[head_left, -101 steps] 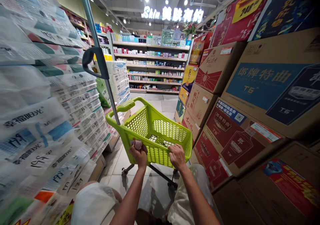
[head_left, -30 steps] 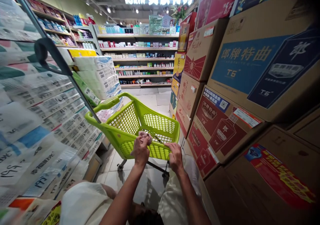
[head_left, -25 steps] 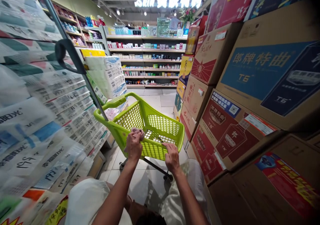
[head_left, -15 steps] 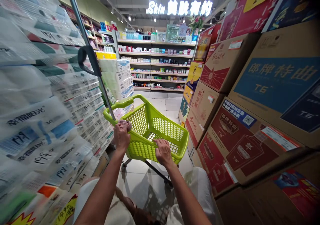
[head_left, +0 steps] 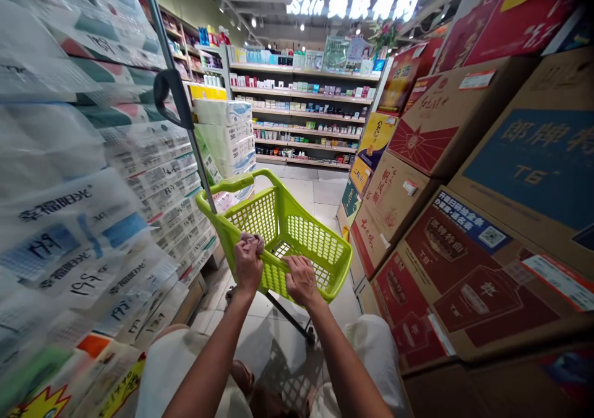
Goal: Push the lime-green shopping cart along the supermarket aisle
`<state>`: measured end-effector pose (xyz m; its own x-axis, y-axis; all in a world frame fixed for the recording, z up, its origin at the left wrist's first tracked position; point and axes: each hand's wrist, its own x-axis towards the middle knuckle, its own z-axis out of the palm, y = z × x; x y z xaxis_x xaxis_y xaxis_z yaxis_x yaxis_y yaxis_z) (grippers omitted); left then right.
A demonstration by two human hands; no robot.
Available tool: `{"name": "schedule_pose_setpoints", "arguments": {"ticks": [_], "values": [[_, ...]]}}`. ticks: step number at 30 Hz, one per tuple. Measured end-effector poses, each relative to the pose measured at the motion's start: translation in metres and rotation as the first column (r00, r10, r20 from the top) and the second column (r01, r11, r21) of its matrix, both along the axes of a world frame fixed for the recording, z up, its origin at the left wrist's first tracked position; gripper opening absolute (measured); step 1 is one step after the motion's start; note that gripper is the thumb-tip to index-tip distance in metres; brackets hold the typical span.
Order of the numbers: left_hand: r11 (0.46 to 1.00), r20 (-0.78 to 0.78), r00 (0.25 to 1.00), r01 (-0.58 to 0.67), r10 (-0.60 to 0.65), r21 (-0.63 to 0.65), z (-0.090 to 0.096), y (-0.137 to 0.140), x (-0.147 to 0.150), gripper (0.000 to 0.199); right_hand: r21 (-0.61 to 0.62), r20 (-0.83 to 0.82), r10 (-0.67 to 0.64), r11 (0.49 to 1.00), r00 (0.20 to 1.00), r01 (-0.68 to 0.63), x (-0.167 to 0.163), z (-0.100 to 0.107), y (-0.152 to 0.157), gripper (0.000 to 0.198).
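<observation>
A lime-green shopping cart (head_left: 320, 238) with a perforated plastic basket stands in front of my knees, its near rim towards me. My left hand (head_left: 248, 266) is closed around a crumpled pinkish-mauve cloth (head_left: 253, 241), which touches that rim. Farther right along the same rim, my right hand (head_left: 301, 278) grips the edge, fingers over the top. The basket's floor shows through its lattice, partly hidden behind my hands. Rising from the cart's left end is a grey pole (head_left: 203, 164) with a dark loop handle (head_left: 174, 99).
Stacked tissue packs (head_left: 78, 220) wall the left side, and more white packs (head_left: 227, 136) stand beyond the cart. Cartons (head_left: 464, 269) are piled high close on the right. Shelves of small products (head_left: 301, 108) cross the far end of the tiled floor (head_left: 320, 189).
My left hand and the cloth have moved right along the basket's near rim, closer to my right hand. The right hand stays on the rim. The view has turned slightly left.
</observation>
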<state>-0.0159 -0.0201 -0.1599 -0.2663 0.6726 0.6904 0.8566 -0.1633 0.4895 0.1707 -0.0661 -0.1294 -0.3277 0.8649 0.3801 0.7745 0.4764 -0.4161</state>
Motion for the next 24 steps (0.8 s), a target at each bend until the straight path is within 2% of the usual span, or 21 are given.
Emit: {"name": "schedule_pose_setpoints", "arguments": {"ticks": [4,9,12,14,17,19,21,24], "values": [[0.999,0.051,0.997,0.05,-0.05,0.009,-0.027,-0.022,0.048,0.047,-0.03,0.064,-0.065,0.997,0.996,0.067,0.037,-0.015,-0.01,0.047],[0.996,0.072,0.993,0.092,-0.093,0.014,-0.049,-0.048,0.099,0.051,-0.091,-0.002,-0.149,0.985,0.989,0.148,0.096,-0.04,-0.027,0.047],[0.99,0.058,0.988,0.14,-0.141,0.026,-0.059,-0.063,0.123,0.051,-0.118,-0.073,-0.132,0.985,0.989,0.123,0.12,-0.048,-0.037,0.05],[0.976,0.01,0.976,0.219,-0.219,0.022,-0.063,-0.072,0.134,0.056,-0.123,-0.111,-0.101,0.989,0.989,0.087,0.127,-0.049,-0.042,0.051],[0.941,-0.1,0.936,0.336,-0.337,-0.028,-0.066,-0.08,0.135,0.069,-0.115,-0.129,-0.093,0.99,0.987,0.079,0.127,-0.05,-0.046,0.041],[0.929,-0.159,0.915,0.365,-0.37,-0.059,-0.063,-0.077,0.124,0.072,-0.095,-0.125,-0.096,0.992,0.988,0.085,0.126,-0.051,-0.047,0.033],[0.935,-0.18,0.918,0.348,-0.355,-0.067,-0.055,-0.067,0.106,0.07,-0.067,-0.126,-0.086,0.995,0.988,0.078,0.125,-0.054,-0.047,0.031],[0.965,-0.152,0.953,0.255,-0.263,-0.068,-0.036,-0.044,0.066,0.063,-0.035,-0.142,-0.066,0.997,0.988,0.062,0.129,-0.058,-0.045,0.032]]}}
